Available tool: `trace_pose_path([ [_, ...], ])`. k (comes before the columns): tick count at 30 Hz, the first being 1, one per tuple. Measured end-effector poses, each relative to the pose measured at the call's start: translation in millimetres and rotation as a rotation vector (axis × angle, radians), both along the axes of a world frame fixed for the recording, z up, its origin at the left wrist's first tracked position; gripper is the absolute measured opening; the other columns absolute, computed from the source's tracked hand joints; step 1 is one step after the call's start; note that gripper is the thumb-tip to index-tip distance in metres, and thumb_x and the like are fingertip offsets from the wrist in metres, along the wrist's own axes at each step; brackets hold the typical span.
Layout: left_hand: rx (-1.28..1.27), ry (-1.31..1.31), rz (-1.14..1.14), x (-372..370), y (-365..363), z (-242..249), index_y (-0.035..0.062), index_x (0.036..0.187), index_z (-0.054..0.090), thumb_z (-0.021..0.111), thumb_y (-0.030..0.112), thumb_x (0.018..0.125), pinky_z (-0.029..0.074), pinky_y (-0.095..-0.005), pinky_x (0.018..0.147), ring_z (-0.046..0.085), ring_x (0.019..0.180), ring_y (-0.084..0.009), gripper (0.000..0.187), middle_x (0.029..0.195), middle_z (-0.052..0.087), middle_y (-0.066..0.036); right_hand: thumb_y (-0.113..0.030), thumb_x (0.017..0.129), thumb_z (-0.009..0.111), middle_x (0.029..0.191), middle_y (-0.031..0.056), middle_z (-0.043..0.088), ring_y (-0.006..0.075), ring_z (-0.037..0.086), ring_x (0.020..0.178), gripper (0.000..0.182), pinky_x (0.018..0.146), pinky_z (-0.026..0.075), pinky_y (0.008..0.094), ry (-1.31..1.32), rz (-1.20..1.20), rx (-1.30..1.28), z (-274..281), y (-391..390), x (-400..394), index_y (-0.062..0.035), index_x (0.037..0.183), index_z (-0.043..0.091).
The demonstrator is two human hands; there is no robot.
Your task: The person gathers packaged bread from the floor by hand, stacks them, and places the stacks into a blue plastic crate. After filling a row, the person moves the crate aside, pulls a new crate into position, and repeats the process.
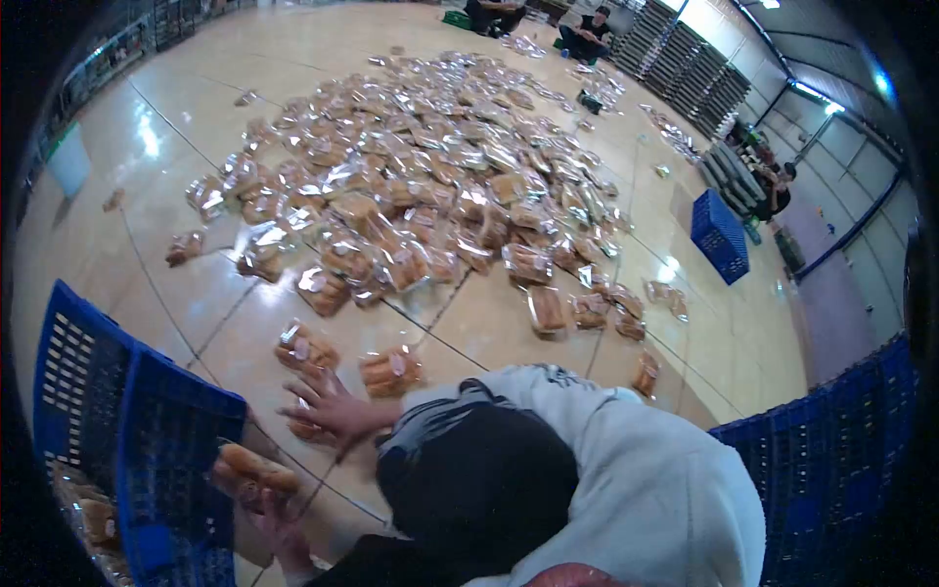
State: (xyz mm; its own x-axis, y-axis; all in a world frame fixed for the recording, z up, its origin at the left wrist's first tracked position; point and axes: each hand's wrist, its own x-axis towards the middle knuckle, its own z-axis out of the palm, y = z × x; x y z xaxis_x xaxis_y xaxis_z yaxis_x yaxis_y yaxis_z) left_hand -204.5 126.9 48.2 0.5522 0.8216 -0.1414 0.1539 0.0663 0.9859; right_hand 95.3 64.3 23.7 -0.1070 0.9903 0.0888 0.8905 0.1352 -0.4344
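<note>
My left hand (281, 533) is closed around the lower end of a bread pack (256, 470) with long brown rolls, beside the near blue crate (181, 460). My right hand (337, 409), in a white sleeve, reaches across with its fingers spread over another bread pack (305, 428) on the floor. That pack is partly hidden under the palm. Just beyond the fingers lie two more clear-wrapped packs, a left one (305, 347) and a right one (391, 372).
A wide heap of wrapped bread (421, 176) covers the tiled floor ahead. More blue crates stand at the left (78, 382), right (831, 460) and farther right (719, 235). Wrapped bread (98, 519) lies in the left crate. People (587, 37) sit in the background near stacked trays (685, 68).
</note>
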Motion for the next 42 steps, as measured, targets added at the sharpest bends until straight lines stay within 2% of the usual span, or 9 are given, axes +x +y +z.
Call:
trace_pose_path([
  [4,-0.060,-0.609,-0.059,21,-31,42,0.0023,0.151,0.023,0.069,0.023,0.093,0.036,-0.0399,0.111,0.038,0.138,-0.0241,0.076,0.152,0.034,-0.011,-0.070,0.035,0.085,0.163,0.0207,0.009,0.0518,0.005,0.147,0.149,0.098,0.016,0.0822,-0.166,0.029,-0.114,-32,45,35,-0.0275,0.159,0.012],
  [9,-0.361,-0.436,0.179,3,-8,0,0.0057,0.152,0.028,0.070,0.019,0.091,0.033,-0.0402,0.113,0.038,0.138,-0.0227,0.075,0.153,0.037,-0.010,-0.074,0.038,0.083,0.162,0.0151,0.021,0.0502,0.009,0.147,0.140,0.094,0.018,0.0848,-0.204,0.089,-0.267,-32,56,44,-0.0264,0.156,0.025],
  [10,-0.276,-0.407,0.199,3,-8,2,0.0048,0.150,0.030,0.069,0.021,0.092,0.036,-0.0399,0.111,0.042,0.134,-0.0232,0.072,0.148,0.040,-0.010,-0.070,0.061,0.073,0.156,0.0115,0.032,0.0509,0.014,0.145,0.105,0.090,0.022,0.0875,-0.230,0.082,-0.170,-30,48,43,-0.0320,0.151,0.035],
  [13,-0.054,-0.275,0.213,9,-9,25,0.0030,0.141,0.039,0.068,0.030,0.094,0.049,-0.0389,0.097,0.058,0.112,-0.0242,0.060,0.128,0.056,-0.012,-0.082,0.043,0.075,0.160,0.0088,0.028,0.0496,0.008,0.148,0.131,0.096,0.017,0.0840,-0.242,0.092,-0.265,-46,50,41,-0.0263,0.153,0.032],
  [22,-0.509,-0.543,0.298,33,-26,21,0.0026,0.148,0.035,0.052,0.033,0.103,0.042,-0.0395,0.104,0.050,0.122,-0.0224,0.057,0.135,0.049,-0.013,-0.079,0.048,0.073,0.154,0.0088,0.035,0.0470,0.014,0.143,0.121,0.093,0.020,0.0801,0.136,0.092,-0.190,-37,-24,-2,-0.0223,0.148,0.038],
  [36,-0.250,-0.090,0.010,64,-89,-39,-0.0020,0.126,0.051,0.052,0.037,0.104,0.048,-0.0306,0.086,0.059,0.097,-0.0192,0.045,0.106,0.059,-0.010,-0.065,0.049,0.080,0.142,0.0099,0.044,0.0394,0.029,0.132,0.111,0.093,0.029,0.0668,0.722,-0.087,-0.266,-14,-71,-40,-0.0168,0.141,0.043],
  [39,-0.008,0.368,0.050,47,-79,-86,-0.0023,0.122,0.053,0.056,0.038,0.101,0.048,-0.0310,0.086,0.058,0.094,-0.0199,0.045,0.103,0.059,-0.010,-0.062,0.049,0.082,0.139,0.0101,0.046,0.0377,0.032,0.129,0.109,0.093,0.031,0.0639,0.751,-0.134,-0.239,-8,-76,-32,-0.0156,0.140,0.044],
  [40,-0.012,0.495,0.383,60,-85,-81,-0.0027,0.117,0.055,0.061,0.034,0.099,0.047,-0.0289,0.083,0.057,0.098,-0.0166,0.042,0.106,0.060,-0.010,-0.061,0.049,0.082,0.138,0.0102,0.047,0.0372,0.033,0.128,0.108,0.093,0.031,0.0630,0.756,-0.153,-0.239,-6,-79,-29,-0.0152,0.139,0.044],
  [42,-0.051,0.356,0.381,73,-81,-69,-0.0022,0.119,0.054,0.062,0.033,0.099,0.047,-0.0293,0.084,0.057,0.100,-0.0171,0.042,0.108,0.059,-0.010,-0.059,0.050,0.083,0.136,0.0104,0.048,0.0361,0.035,0.127,0.106,0.093,0.033,0.0611,0.768,-0.190,-0.218,-7,-76,-27,-0.0145,0.138,0.045],
])
